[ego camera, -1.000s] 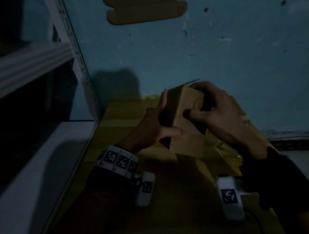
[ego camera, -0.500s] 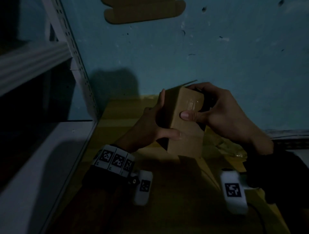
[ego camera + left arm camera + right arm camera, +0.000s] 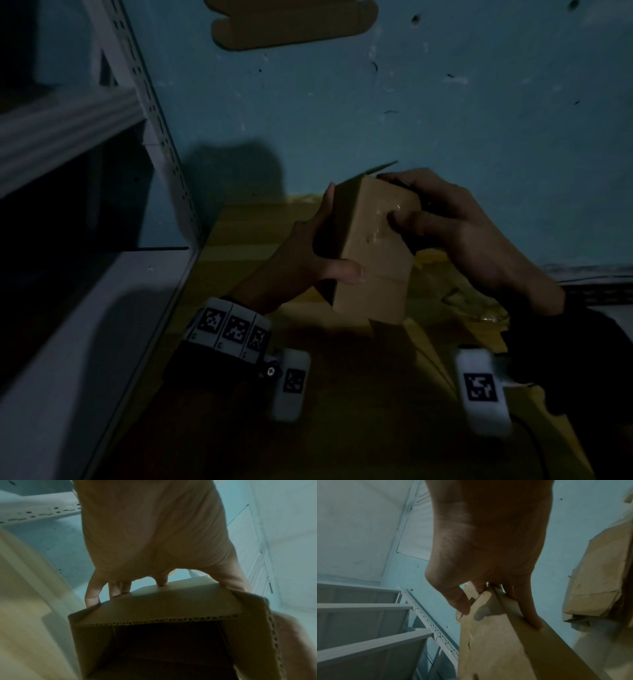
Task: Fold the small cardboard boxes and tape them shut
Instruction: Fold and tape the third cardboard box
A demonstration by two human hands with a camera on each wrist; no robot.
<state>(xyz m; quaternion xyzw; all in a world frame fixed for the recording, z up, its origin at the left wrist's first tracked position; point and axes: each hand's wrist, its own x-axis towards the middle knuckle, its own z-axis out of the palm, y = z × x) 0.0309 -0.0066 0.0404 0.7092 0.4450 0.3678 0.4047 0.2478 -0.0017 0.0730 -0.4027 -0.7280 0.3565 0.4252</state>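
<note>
Holding: both hands gripped one small cardboard box [image 3: 373,260], raised above the yellow-brown work surface [image 3: 342,411] in front of a blue wall [image 3: 445,102].
Left hand [image 3: 301,260]: clasped the box's left side, thumb across the front face, fingers [image 3: 92,596] curled over the far edge.
Right hand [image 3: 455,229]: pinched the box's upper right corner, thumb pressed on the front face, fingers [image 3: 532,615] wrapped behind.
Box: tilted, its top leaning away from the person; the left wrist view showed its near end open, with a dark interior and a corrugated edge [image 3: 154,620].
Tape [image 3: 380,233]: a glossy clear strip showed on the front face, beside the right thumb.
Surroundings: a white slotted shelf rack [image 3: 150,113] stood at left; a flat cardboard piece [image 3: 291,24] lay at the top of the head view; crumpled wrapping [image 3: 462,298] lay under the right hand.
</note>
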